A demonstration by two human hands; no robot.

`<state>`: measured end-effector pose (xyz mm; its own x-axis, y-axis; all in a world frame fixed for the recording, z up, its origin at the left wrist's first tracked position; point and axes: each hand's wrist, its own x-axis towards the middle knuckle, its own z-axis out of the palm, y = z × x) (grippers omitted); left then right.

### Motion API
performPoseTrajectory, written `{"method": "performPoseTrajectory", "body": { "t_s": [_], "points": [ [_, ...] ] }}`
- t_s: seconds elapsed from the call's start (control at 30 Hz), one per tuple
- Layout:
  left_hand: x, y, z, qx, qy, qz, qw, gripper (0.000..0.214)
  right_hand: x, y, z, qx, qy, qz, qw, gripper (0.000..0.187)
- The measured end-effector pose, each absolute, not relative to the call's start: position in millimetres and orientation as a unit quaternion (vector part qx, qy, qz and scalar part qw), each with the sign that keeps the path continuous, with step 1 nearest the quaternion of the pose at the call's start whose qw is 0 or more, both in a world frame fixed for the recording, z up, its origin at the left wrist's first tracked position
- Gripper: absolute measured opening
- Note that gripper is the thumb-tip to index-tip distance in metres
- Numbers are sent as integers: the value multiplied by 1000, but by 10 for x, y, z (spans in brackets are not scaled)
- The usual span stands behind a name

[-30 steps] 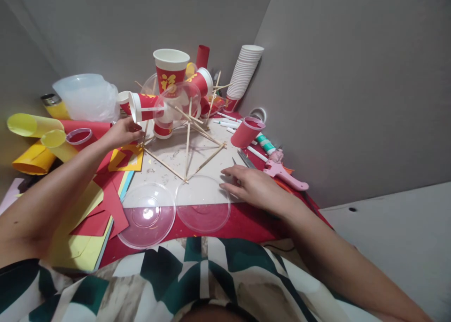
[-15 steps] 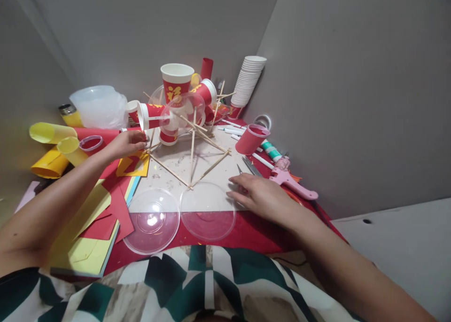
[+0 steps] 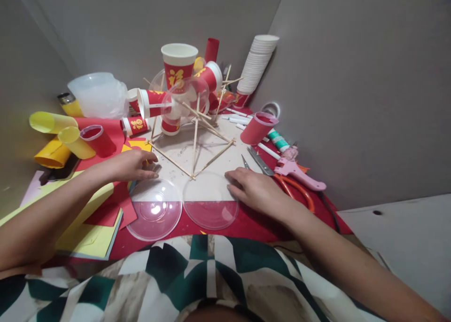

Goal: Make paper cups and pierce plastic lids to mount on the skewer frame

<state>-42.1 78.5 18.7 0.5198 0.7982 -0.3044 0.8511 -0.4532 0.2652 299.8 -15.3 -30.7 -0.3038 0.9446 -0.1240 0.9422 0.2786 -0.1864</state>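
Observation:
My left hand [image 3: 136, 166] hovers over the left side of the white board, fingers slightly bent and apart, holding nothing. Just below it lies a clear round plastic lid [image 3: 155, 230]. A second clear lid [image 3: 211, 224] is beside that one, near my right hand [image 3: 252, 186], whose fingers are stretched out and free. Between my hands stands a frame of thin wooden sticks [image 3: 194, 148]. Behind and around it are red paper cups with gold characters, one upright cup [image 3: 179, 68] on top and another cup [image 3: 155, 102] on its side.
Scissors [image 3: 260, 161] and a pink glue gun [image 3: 299, 174] lie at right, below a red paper tube [image 3: 259, 128]. Stacked white cups [image 3: 259, 61] lean at the back wall. Coloured paper [image 3: 95, 239], yellow rolls [image 3: 52, 127] and a plastic bowl [image 3: 93, 89] fill the left.
My left hand has come down and right, away from the red cup at the back left, toward the lid. My right hand stays near the right lid. The view has tilted slightly.

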Motion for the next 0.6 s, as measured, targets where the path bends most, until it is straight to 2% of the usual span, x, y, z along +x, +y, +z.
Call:
{"method": "performPoseTrajectory", "body": {
  "t_s": [0.23,0.47,0.6],
  "points": [
    [-361,716,50,866,453,-114,180,55,3140,-266,-433,-591,-796,115,60,22],
    [-379,781,-28,869,449,-77,192,40,3137,-244,-398,-620,-767,161,46,26],
    [-327,742,-23,879,431,-61,196,31,3157,-219,-415,-628,-763,143,55,25]
  ]
}}
